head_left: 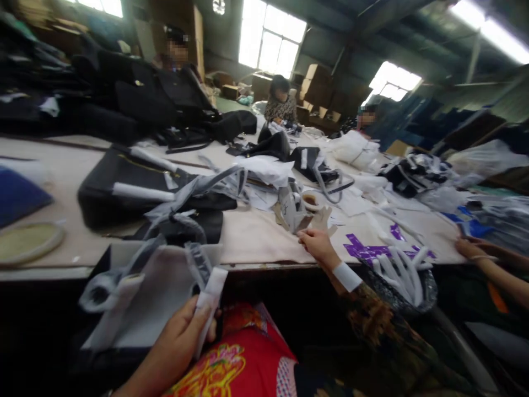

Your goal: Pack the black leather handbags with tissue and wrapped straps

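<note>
My left hand (182,331) is closed around a white wrapping strip (214,286) at the edge of a bag (152,286), low in front of me. Pale lining or wrapping shows on that bag, and clear film covers its strap (198,264). Further right, my right hand (319,247) reaches over the table's front edge with fingers pinched together. Its fingertips are beside a crumpled grey-and-white carton piece (290,207); what they hold, if anything, is too small to tell. A white band (347,277) circles the right wrist.
Black bags (124,187) with white wrapping lie on the table (256,237). A cup of brown liquid (311,200) stands behind the carton. At right are purple tape strips (363,248), a bag of white rolls (403,275) and another person's hands (473,248). Others sit across.
</note>
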Motion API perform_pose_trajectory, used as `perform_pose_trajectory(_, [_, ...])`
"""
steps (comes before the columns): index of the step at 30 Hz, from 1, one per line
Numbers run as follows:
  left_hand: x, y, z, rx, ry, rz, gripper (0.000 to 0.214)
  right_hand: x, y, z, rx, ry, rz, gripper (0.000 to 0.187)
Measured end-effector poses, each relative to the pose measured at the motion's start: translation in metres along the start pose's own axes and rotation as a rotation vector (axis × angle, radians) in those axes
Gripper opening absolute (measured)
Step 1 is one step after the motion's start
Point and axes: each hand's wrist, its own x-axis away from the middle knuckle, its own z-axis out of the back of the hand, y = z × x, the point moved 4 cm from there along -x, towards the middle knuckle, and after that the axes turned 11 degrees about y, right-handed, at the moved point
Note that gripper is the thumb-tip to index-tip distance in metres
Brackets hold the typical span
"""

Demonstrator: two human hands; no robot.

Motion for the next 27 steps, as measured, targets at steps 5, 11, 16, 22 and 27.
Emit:
perform_pose_trajectory(5, [0.007, 0.017, -0.002, 0.061, 0.029, -0.037, 0.045, 0.116, -0.053, -0.069, -0.053, -0.677, 0.309, 0.022])
perform_pose_trajectory(11, [0.009, 0.016, -0.001, -0.025, 0.082, -0.168, 0.033, 0.18, -0.061, -0.121, 0.085, -0.718, 0.332, 0.027])
perform_pose_trajectory(16, [0.009, 0.016, 0.002, -0.129, 0.142, -0.224, 0.026, 0.176, -0.048, -0.121, 0.245, -0.541, 0.32, 0.025])
perform_pose_trajectory(22, [0.009, 0.015, 0.002, -0.289, 0.152, -0.264, 0.022, 0.173, -0.034, -0.123, 0.309, -0.486, 0.232, 0.038])
perform_pose_trajectory(27, [0.007, 0.012, 0.002, -0.408, 0.142, -0.291, 0.022, 0.168, -0.023, -0.129, 0.306, -0.505, 0.133, 0.05])
